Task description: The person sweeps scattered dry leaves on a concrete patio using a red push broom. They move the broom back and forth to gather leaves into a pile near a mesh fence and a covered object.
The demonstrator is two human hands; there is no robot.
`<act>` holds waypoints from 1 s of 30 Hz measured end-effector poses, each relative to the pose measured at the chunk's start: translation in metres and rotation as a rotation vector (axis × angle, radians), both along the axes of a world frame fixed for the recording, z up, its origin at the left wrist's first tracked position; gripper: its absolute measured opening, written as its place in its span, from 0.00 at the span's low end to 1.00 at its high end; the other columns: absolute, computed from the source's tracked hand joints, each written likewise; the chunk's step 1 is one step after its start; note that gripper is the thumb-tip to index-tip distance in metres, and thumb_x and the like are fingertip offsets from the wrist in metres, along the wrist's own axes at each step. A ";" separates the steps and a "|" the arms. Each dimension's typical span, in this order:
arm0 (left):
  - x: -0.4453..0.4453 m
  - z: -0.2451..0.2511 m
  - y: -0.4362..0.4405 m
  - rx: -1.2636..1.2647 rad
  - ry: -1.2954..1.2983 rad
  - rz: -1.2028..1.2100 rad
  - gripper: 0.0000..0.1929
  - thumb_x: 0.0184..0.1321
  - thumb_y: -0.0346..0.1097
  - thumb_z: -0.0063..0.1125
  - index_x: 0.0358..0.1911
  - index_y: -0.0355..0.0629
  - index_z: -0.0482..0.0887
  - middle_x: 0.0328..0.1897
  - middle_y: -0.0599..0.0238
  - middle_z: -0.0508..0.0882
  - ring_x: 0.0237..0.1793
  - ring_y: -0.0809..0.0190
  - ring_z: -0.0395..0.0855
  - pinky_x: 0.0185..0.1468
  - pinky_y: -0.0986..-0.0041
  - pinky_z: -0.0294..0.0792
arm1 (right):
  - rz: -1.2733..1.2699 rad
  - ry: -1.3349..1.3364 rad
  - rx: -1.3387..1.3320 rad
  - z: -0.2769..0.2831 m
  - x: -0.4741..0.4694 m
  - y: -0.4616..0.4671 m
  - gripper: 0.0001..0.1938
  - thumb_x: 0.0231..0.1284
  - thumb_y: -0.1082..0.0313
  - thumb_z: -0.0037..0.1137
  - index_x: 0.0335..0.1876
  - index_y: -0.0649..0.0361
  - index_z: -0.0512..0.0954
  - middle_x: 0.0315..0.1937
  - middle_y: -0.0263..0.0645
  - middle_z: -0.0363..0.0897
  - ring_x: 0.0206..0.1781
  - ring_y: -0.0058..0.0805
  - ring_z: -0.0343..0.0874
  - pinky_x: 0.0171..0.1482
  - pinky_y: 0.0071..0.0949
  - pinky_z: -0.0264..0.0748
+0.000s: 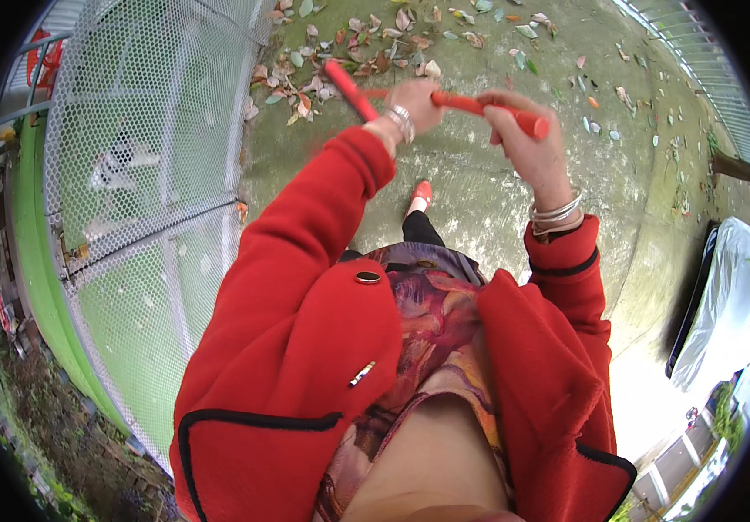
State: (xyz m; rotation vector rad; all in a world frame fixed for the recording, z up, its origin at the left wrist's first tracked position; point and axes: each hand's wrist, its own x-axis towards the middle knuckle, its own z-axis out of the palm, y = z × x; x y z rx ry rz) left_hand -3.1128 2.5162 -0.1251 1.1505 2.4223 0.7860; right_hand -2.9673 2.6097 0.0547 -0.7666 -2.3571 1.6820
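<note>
Both my hands are closed around the red handle (458, 102) of a long tool, probably a broom. My left hand (416, 104), with a metal watch at the wrist, grips it farther along the shaft. Around the top end, my right hand (531, 140) is wrapped, leaving the round end cap showing beyond the palm. Silvery bangles circle that wrist. Beyond my left hand, a red bar-like head (348, 88) slants across; my left forearm hides its lower end, and I cannot make out bristles. Fallen leaves (362, 49) lie beyond the hands on the concrete ground (473, 176).
White hexagonal-mesh fencing (153, 130) stands close along my left side. A metal railing (695, 59) runs at the far right. Pale plastic sheeting (721, 307) covers something low on the right. My foot in a red shoe (421, 194) rests on the concrete.
</note>
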 end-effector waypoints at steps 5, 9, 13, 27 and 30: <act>0.046 -0.026 -0.096 -0.046 -0.169 -0.047 0.10 0.50 0.45 0.65 0.27 0.48 0.83 0.26 0.56 0.82 0.31 0.47 0.81 0.35 0.60 0.72 | 0.078 -0.063 -0.194 -0.027 0.020 -0.055 0.10 0.57 0.67 0.55 0.40 0.63 0.82 0.22 0.30 0.78 0.21 0.13 0.73 0.22 0.15 0.67; 0.059 -0.048 -0.136 -0.212 -0.195 -0.094 0.15 0.52 0.51 0.61 0.29 0.47 0.84 0.27 0.54 0.83 0.34 0.46 0.82 0.39 0.58 0.73 | 0.170 -0.165 -0.236 -0.064 0.003 -0.079 0.11 0.54 0.65 0.54 0.36 0.64 0.82 0.22 0.33 0.80 0.23 0.18 0.76 0.28 0.21 0.74; 0.044 -0.075 -0.115 -0.367 -0.238 -0.085 0.17 0.53 0.54 0.58 0.29 0.46 0.83 0.28 0.53 0.84 0.34 0.45 0.82 0.40 0.57 0.73 | 0.187 -0.150 -0.217 -0.105 -0.024 -0.053 0.10 0.52 0.65 0.53 0.31 0.64 0.80 0.19 0.35 0.78 0.22 0.19 0.76 0.28 0.24 0.74; -0.088 -0.049 0.315 -0.078 0.056 -0.062 0.14 0.58 0.48 0.50 0.31 0.49 0.85 0.36 0.56 0.85 0.39 0.46 0.83 0.41 0.60 0.74 | 0.052 0.056 0.493 -0.070 -0.121 0.293 0.12 0.50 0.55 0.57 0.29 0.55 0.83 0.24 0.48 0.80 0.29 0.48 0.80 0.34 0.37 0.76; -0.091 -0.026 0.341 0.104 -0.036 0.014 0.09 0.53 0.44 0.53 0.28 0.51 0.84 0.35 0.59 0.85 0.39 0.50 0.84 0.41 0.60 0.75 | 0.065 0.112 0.564 -0.045 -0.097 0.301 0.11 0.51 0.58 0.59 0.36 0.53 0.83 0.27 0.46 0.81 0.29 0.46 0.81 0.35 0.35 0.77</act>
